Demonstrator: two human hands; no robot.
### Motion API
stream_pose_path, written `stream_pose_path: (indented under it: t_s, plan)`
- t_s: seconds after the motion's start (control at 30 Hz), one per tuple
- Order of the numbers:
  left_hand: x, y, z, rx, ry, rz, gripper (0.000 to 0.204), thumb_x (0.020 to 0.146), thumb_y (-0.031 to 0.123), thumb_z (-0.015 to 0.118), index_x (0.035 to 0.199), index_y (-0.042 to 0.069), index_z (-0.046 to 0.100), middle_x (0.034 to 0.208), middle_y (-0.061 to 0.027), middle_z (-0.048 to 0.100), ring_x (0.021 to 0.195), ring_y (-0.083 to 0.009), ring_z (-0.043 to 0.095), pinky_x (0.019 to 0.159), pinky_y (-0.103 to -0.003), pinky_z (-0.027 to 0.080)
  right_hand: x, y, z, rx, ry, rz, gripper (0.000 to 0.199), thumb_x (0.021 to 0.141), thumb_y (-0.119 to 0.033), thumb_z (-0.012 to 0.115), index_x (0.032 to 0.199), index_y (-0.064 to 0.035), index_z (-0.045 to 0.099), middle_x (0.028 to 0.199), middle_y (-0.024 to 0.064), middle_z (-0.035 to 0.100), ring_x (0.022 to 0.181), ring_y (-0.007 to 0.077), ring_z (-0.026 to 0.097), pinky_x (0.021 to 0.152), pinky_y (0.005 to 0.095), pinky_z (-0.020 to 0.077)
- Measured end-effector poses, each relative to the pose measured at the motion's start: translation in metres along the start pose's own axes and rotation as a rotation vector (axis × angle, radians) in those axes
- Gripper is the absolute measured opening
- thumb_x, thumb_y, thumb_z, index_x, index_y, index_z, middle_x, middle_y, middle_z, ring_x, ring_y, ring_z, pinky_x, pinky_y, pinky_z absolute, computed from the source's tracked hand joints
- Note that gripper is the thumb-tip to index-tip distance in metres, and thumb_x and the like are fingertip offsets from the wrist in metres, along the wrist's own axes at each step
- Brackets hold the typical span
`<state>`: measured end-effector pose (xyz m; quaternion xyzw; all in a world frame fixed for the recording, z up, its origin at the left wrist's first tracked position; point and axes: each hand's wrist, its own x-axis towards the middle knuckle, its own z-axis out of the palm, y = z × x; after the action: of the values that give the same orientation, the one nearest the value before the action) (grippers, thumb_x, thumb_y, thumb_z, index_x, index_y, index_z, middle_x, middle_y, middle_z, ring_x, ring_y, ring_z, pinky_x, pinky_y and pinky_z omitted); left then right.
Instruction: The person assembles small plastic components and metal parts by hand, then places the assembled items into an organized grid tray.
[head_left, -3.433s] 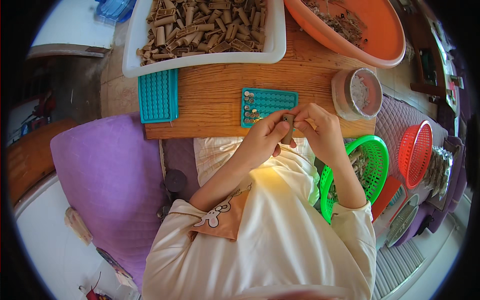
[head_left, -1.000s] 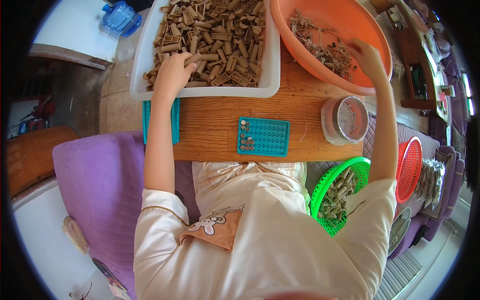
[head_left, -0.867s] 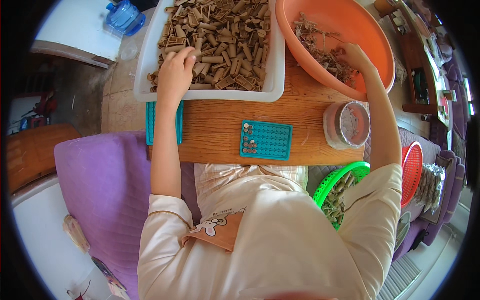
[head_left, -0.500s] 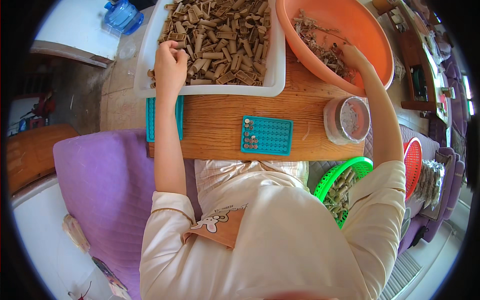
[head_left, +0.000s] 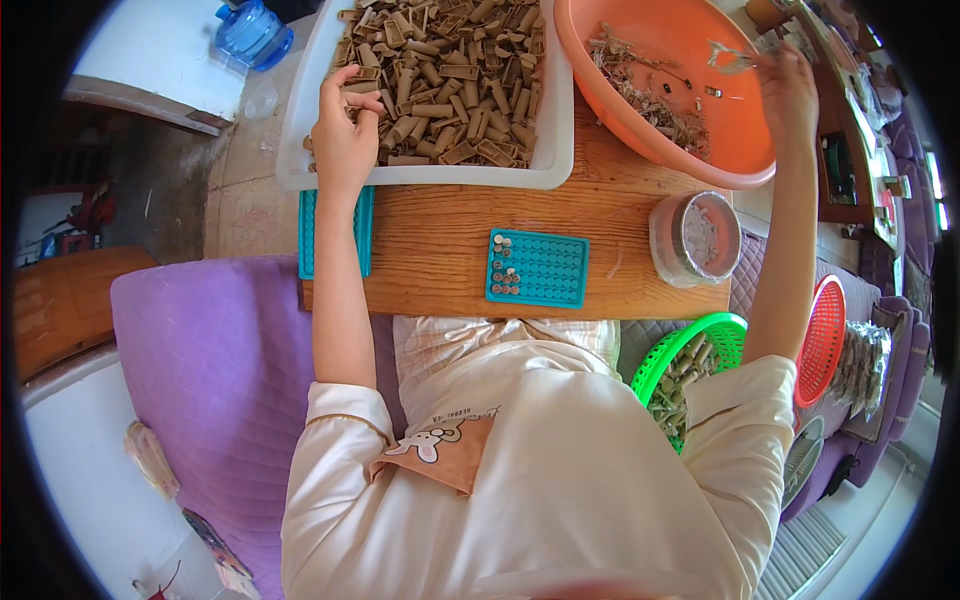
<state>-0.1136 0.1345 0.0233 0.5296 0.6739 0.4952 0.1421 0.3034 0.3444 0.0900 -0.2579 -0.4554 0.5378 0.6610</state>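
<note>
My left hand [head_left: 345, 135] hovers at the left side of a white plastic bin [head_left: 425, 176], its fingers apart over a heap of small tan moulded pieces [head_left: 440, 85]. Nothing shows clearly between those fingers. Raised above the right rim of an orange basin [head_left: 700, 178], my right hand [head_left: 790, 88] pinches a thin, pale, stringy bunch [head_left: 733, 58]. More tangled pale strands [head_left: 655, 110] lie in the basin, along with a few small dark or shiny bits [head_left: 712, 91].
On the wooden table [head_left: 440, 225] are a teal tray [head_left: 540, 270] with several small round pieces, another teal tray [head_left: 310, 235] and a clear round tub [head_left: 662, 240]. A green basket [head_left: 655, 365] holding tan pieces and a red basket [head_left: 822, 340] stand at right.
My right hand has risen out of the basin toward the right, bringing up the stringy bunch. The fingers of my left hand have spread apart over the bin.
</note>
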Motion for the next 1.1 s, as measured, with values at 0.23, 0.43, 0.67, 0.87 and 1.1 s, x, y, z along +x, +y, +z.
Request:
stream_pose_path:
  t_s: [0.23, 0.43, 0.67, 0.87, 1.1]
  plan:
    - [-0.001, 0.013, 0.0, -0.16, -0.08, -0.026, 0.05, 0.074, -0.005, 0.043, 0.118, 0.003, 0.02, 0.074, -0.0072, 0.051, 0.064, -0.0146, 0.057, 0.055, -0.024, 0.046, -0.02, 0.014, -0.009, -0.698, -0.221, 0.226, 0.021, 0.085, -0.014, 0.047, 0.101, -0.0011, 0.051, 0.088, 0.0042, 0.054, 0.082, 0.0115, 0.053, 0.076, 0.0244, 0.0443]
    - [-0.002, 0.011, 0.001, -0.216, -0.045, -0.078, 0.04, 0.076, -0.005, 0.043, 0.106, 0.003, 0.018, 0.082, -0.0096, 0.048, 0.067, -0.0163, 0.057, 0.054, -0.023, 0.047, -0.031, 0.036, -0.037, -0.316, -0.119, 0.332, 0.017, 0.084, -0.01, 0.049, 0.098, -0.001, 0.051, 0.087, 0.0049, 0.055, 0.082, 0.0137, 0.055, 0.077, 0.0229, 0.0425]
    - [-0.001, 0.006, 0.004, -0.059, -0.082, -0.073, 0.034, 0.079, -0.001, 0.044, 0.104, 0.004, 0.021, 0.087, -0.0126, 0.054, 0.072, -0.0185, 0.059, 0.059, -0.026, 0.046, -0.008, 0.026, -0.049, -1.79, -0.092, 0.24, 0.026, 0.074, -0.011, 0.048, 0.099, -0.0071, 0.055, 0.091, 0.0154, 0.057, 0.087, 0.0275, 0.055, 0.076, 0.0335, 0.0427]
    - [0.001, 0.004, 0.01, 0.273, -0.258, -0.07, 0.033, 0.08, 0.008, 0.046, 0.105, 0.004, 0.026, 0.082, -0.0119, 0.056, 0.07, -0.0245, 0.057, 0.066, -0.034, 0.044, 0.013, 0.088, -0.032, -1.705, -0.586, 0.038, 0.031, 0.071, -0.014, 0.051, 0.101, -0.0085, 0.052, 0.088, 0.0155, 0.058, 0.084, 0.0322, 0.055, 0.072, 0.0385, 0.0448]
    - [0.001, 0.013, 0.01, 0.247, -0.225, -0.068, 0.043, 0.073, 0.009, 0.052, 0.107, 0.004, 0.026, 0.073, -0.011, 0.054, 0.064, -0.0229, 0.056, 0.062, -0.034, 0.044, 0.027, 0.146, -0.039, -1.909, -0.871, 0.469, 0.026, 0.073, -0.013, 0.052, 0.099, -0.009, 0.053, 0.087, 0.0182, 0.058, 0.082, 0.0316, 0.056, 0.071, 0.0382, 0.0442]
